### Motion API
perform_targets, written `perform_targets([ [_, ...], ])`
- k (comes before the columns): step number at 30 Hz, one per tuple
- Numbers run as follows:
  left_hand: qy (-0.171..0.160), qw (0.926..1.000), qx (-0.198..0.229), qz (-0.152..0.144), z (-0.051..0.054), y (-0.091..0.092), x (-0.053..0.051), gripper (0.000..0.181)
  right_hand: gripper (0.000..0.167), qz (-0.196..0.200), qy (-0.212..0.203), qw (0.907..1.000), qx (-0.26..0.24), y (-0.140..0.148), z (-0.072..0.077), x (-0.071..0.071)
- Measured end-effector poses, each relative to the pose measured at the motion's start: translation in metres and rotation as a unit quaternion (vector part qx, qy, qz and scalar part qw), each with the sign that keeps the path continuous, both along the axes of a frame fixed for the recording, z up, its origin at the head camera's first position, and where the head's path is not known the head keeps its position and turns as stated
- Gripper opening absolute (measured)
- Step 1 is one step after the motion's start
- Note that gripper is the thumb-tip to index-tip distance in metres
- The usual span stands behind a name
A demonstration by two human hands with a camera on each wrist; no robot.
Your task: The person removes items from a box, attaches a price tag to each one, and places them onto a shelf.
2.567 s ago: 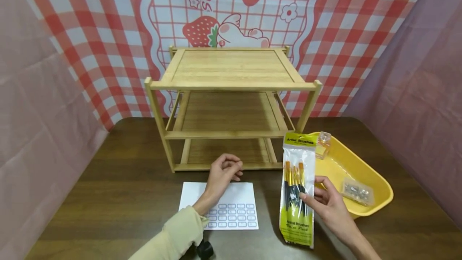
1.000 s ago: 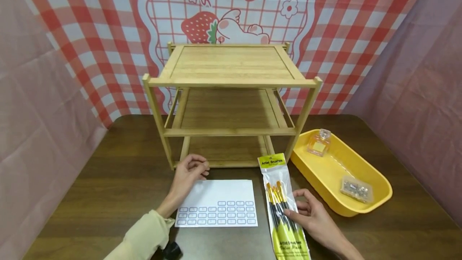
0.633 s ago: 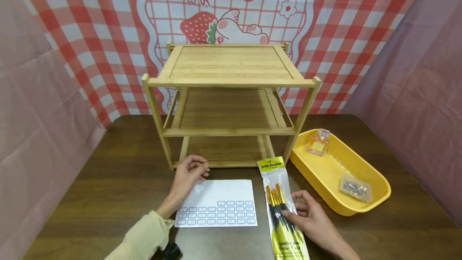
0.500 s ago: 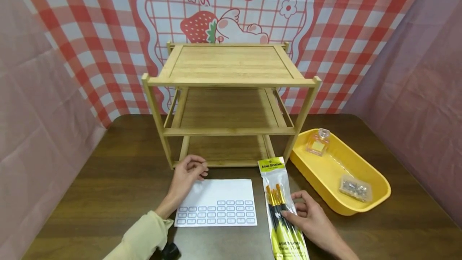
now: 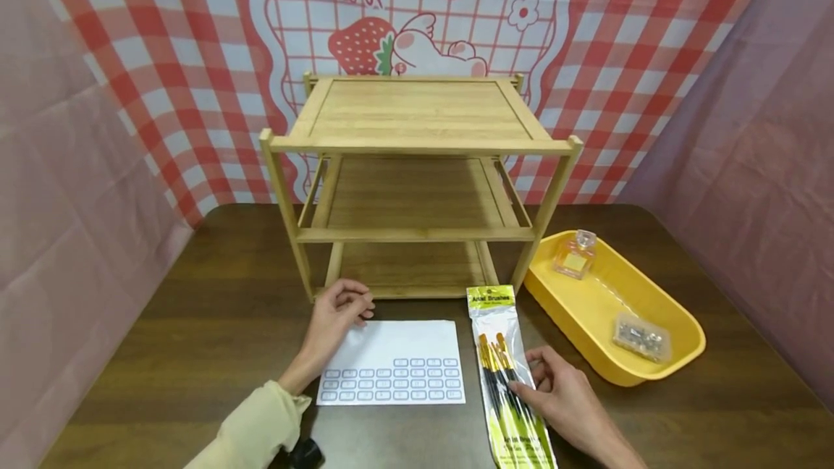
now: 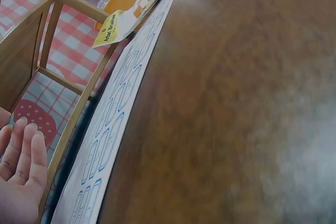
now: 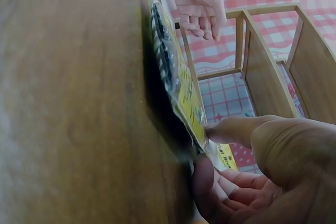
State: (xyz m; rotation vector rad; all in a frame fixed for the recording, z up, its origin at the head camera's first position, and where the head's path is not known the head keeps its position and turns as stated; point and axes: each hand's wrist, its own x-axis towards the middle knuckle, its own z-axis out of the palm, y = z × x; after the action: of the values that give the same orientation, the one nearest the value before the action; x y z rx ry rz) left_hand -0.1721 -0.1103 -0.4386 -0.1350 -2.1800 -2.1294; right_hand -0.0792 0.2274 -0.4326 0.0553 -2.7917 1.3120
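A clear and yellow-green pack of artist brushes (image 5: 498, 353) lies at a slant at the table's front right. My right hand (image 5: 563, 396) pinches its right edge, thumb on top and fingers beneath, as the right wrist view (image 7: 262, 171) also shows. In that wrist view the pack's near part stands slightly off the table. My left hand (image 5: 335, 317) hovers with loosely bent fingers and nothing in them, by the upper left corner of a white sheet of label stickers (image 5: 397, 375). In the left wrist view the label sheet (image 6: 113, 124) lies beside that hand.
A three-tier wooden shelf (image 5: 417, 143) stands behind both hands. To the right is a yellow bin (image 5: 612, 302) with a perfume bottle (image 5: 575, 255) and a clear case of small metal pieces (image 5: 641, 339). A small black object (image 5: 306, 453) is by the left sleeve.
The brush pack has come down and left from beside the yellow bin, tilting over, in my right hand. My left hand has moved left off the label sheet. Little differs over the last half second.
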Motion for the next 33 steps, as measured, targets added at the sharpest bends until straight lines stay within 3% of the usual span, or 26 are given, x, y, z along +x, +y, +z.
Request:
perform_targets([
  [21,-0.005,1.0,0.0,0.006,0.001,-0.004,-0.001,0.016,0.043,-0.005,-0.021,0.9949,0.099,0.002,0.008,-0.001],
  [28,-0.004,0.9998,-0.01,0.016,0.001,-0.007,-0.001,0.014,0.04,0.005,0.004,0.9898,0.142,0.0,0.014,-0.006],
  [33,-0.005,0.9991,-0.039,0.016,0.001,-0.009,0.001,0.015,0.033,0.03,0.045,0.9866,0.154,-0.005,0.018,-0.012],
])
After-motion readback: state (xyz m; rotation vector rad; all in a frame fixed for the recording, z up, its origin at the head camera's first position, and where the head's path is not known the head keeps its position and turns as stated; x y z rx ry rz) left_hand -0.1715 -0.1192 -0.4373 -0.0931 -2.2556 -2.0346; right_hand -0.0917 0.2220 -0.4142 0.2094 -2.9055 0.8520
